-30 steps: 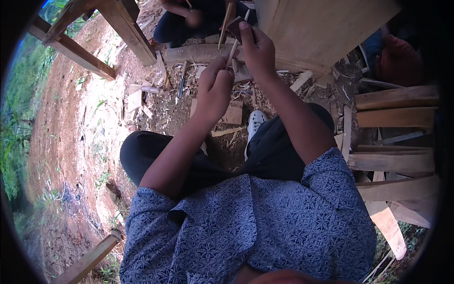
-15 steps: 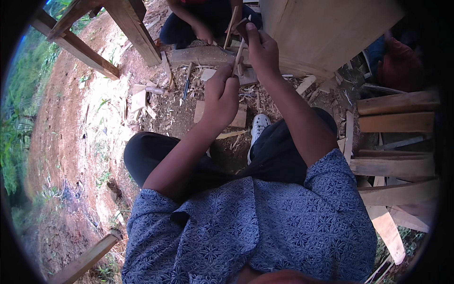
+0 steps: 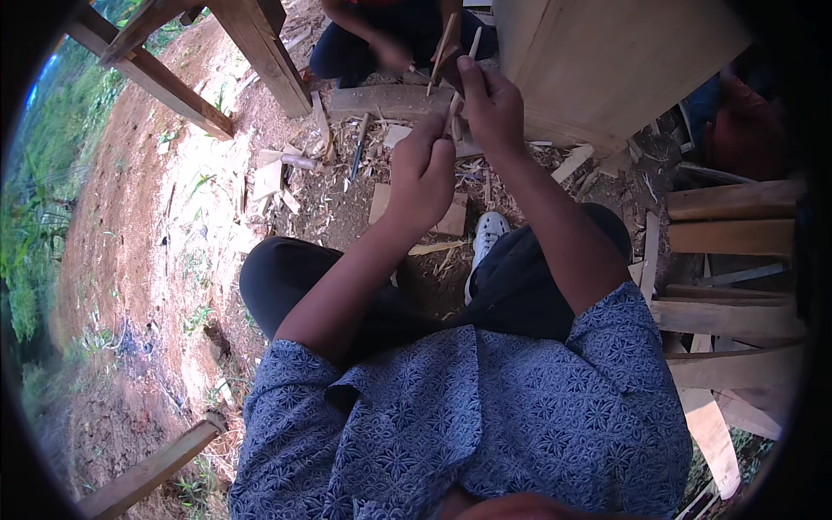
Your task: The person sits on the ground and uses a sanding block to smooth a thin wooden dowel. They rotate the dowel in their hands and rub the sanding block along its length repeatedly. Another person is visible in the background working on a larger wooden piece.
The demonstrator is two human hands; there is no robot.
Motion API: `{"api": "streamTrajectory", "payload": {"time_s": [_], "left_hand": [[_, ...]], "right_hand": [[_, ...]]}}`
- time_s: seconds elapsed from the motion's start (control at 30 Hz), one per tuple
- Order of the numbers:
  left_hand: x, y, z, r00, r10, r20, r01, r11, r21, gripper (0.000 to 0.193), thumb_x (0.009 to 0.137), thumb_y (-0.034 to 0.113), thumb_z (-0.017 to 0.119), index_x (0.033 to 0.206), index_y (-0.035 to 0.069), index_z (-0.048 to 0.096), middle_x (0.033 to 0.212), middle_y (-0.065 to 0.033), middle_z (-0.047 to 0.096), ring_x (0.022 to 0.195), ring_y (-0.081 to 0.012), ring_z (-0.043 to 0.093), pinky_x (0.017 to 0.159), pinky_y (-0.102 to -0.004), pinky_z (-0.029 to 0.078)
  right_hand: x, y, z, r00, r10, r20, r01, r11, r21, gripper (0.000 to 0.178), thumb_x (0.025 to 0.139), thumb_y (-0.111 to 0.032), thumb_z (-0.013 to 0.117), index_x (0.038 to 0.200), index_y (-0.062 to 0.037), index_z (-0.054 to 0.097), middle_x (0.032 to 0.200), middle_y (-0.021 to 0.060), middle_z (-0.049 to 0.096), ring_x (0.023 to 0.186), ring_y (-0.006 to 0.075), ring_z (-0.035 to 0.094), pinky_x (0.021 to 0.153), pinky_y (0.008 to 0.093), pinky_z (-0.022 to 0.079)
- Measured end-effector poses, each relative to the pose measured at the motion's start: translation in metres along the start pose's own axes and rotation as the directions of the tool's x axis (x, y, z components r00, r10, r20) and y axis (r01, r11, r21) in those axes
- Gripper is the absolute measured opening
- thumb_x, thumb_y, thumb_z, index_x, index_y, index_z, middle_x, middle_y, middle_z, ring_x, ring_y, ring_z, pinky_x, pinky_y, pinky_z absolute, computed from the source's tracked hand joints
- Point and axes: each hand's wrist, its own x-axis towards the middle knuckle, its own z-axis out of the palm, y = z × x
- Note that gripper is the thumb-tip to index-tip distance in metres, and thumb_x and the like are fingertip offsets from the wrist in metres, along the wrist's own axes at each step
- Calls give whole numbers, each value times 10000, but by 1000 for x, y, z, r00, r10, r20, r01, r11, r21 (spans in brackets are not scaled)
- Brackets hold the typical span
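Observation:
A thin, pale wooden stick [image 3: 453, 106] slants upward, its lower end closed in my left hand [image 3: 423, 169]. Higher up, my right hand [image 3: 496, 108] pinches a dark brown flat piece [image 3: 450, 69], which looks like folded sandpaper, against the stick. The stick's tip shows above my right thumb. Just beyond my hands lies a thick wooden block [image 3: 386, 101] on the ground. Between my knees and that block is a square wood offcut [image 3: 451, 217], partly hidden by my left forearm.
Across from me another person's blurred hand [image 3: 394, 56] works low down. A chisel-like tool [image 3: 357, 146] lies among wood shavings. At right are a large wooden panel [image 3: 607, 69] and stacked planks [image 3: 732, 236]. A wooden frame [image 3: 260, 56] stands at upper left.
My right hand and the brown piece have slid down along the stick toward my left hand, baring more of its tip. The whole view has shifted slightly.

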Motion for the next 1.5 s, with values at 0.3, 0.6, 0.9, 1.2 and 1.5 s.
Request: {"api": "streamTrajectory", "payload": {"time_s": [0.3, 0.6, 0.9, 1.2, 1.5], "left_hand": [[-3, -1, 4, 997, 57, 48, -56, 998, -19, 379, 887, 56, 434, 1203, -64, 605, 756, -166, 622, 651, -219, 586, 644, -360, 475], [0, -3, 0, 993, 25, 111, -27, 999, 17, 359, 880, 87, 433, 1154, -57, 617, 829, -126, 611, 750, -207, 578, 704, -338, 469], [7, 4, -5, 993, 44, 109, -39, 998, -48, 328, 887, 54, 437, 1139, -87, 595, 788, -192, 609, 713, -234, 614, 683, -380, 487], [5, -1, -5, 993, 84, 81, -77, 993, -90, 368, 902, 57, 424, 1208, -78, 577, 770, -160, 604, 690, -224, 585, 669, -371, 471], [5, -5, -5, 993, 97, 66, -92, 993, -79, 415, 896, 42, 425, 1270, -66, 569, 806, -160, 639, 699, -197, 599, 672, -374, 485]], "right_hand": [[20, -3, -7, 992, 122, -43, -123, 992, -33, 482, 1011, -435, 582, 1012, 33, 697, 773, 126, 697, 797, 188, 700, 758, 327, 526], [3, 3, 0, 996, 72, -59, -73, 997, -19, 500, 1014, -469, 557, 988, 11, 694, 794, 128, 689, 829, 174, 687, 774, 317, 506], [-26, -4, 13, 985, -144, -99, 142, 990, -24, 502, 1026, -462, 538, 903, 5, 673, 728, 124, 669, 763, 197, 696, 692, 330, 508], [-37, 4, 29, 908, -366, -202, 357, 931, -81, 530, 1018, -477, 545, 814, 0, 657, 622, 80, 634, 626, 159, 673, 583, 314, 509], [-39, 19, 33, 915, -358, -184, 347, 934, -88, 525, 1025, -471, 532, 865, 11, 662, 634, 99, 622, 694, 213, 718, 605, 315, 513]]}}
